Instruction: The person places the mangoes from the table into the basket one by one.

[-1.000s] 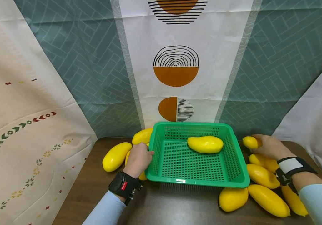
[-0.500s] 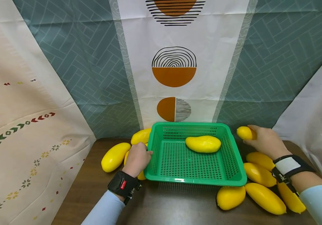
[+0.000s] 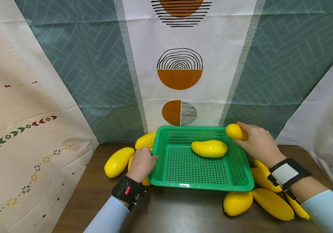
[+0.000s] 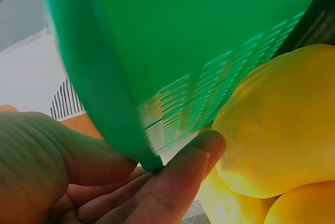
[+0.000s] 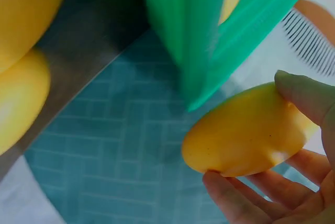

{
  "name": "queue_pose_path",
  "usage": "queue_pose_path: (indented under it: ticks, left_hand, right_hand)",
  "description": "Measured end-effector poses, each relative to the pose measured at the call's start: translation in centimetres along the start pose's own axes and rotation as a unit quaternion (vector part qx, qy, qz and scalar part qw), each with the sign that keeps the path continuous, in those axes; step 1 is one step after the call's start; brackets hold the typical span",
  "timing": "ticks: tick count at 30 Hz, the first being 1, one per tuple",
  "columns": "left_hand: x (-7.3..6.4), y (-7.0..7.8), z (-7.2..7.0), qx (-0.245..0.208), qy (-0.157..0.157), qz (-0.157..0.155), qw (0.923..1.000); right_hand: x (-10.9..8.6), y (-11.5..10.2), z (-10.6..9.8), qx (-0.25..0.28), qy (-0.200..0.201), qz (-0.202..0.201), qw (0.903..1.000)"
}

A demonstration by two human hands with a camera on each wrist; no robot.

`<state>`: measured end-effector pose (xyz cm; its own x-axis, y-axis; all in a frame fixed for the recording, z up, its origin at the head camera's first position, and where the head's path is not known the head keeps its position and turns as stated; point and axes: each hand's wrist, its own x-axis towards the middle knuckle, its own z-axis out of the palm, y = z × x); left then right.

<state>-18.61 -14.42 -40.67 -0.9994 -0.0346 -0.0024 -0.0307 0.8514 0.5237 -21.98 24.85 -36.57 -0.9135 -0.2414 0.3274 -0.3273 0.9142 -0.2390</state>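
By the far right corner of the green plastic basket (image 3: 197, 166), the right hand (image 3: 259, 142) grasped a mango (image 3: 234, 131); the left hand (image 3: 143, 163) pinched the rim (image 4: 112, 109), likely steadying it.

1 green basket (image 3: 201, 186) is sitting on 1 tabletop (image 3: 192, 213), with 1 yellow fruit (image 3: 209, 149) lying inside. 2 hands are showing: 1 left hand (image 3: 141, 164) and 1 right hand (image 3: 260, 144), which is holding 1 lifted fruit (image 3: 235, 132). 5 right-side fruits (image 3: 272, 204) are lying around the basket's right side and near right corner, some partly covered. At least 3 left-side fruits (image 3: 119, 162) are lying opposite, the left hand hiding their exact number. 2 wrist straps (image 3: 127, 190) and 2 sleeves (image 3: 109, 213) are showing, and 3 round prints (image 3: 179, 79) are decorating the cloth (image 3: 213, 42).
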Motion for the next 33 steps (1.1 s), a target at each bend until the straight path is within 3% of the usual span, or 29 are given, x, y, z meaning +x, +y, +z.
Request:
queue_pose_path:
  ticks: [11,26,33]
  left_hand:
    - [0.2,-0.1,-0.3,-0.001,-0.007,-0.01,0.9999]
    - [0.1,-0.3,0.0,-0.001,-0.004,-0.002,1.0]
    - [0.2,-0.3,0.1,-0.003,-0.004,0.004,1.0]
  right_hand:
    - [0.5,-3.7,1.0,-0.023,-0.091,-0.072,0.9929]
    - [-0.6,-5.2,3.3,-0.042,-0.183,-0.1,0.9771]
    - [-0.8,-5.5,4.2,-0.045,-0.199,-0.104,0.9733]
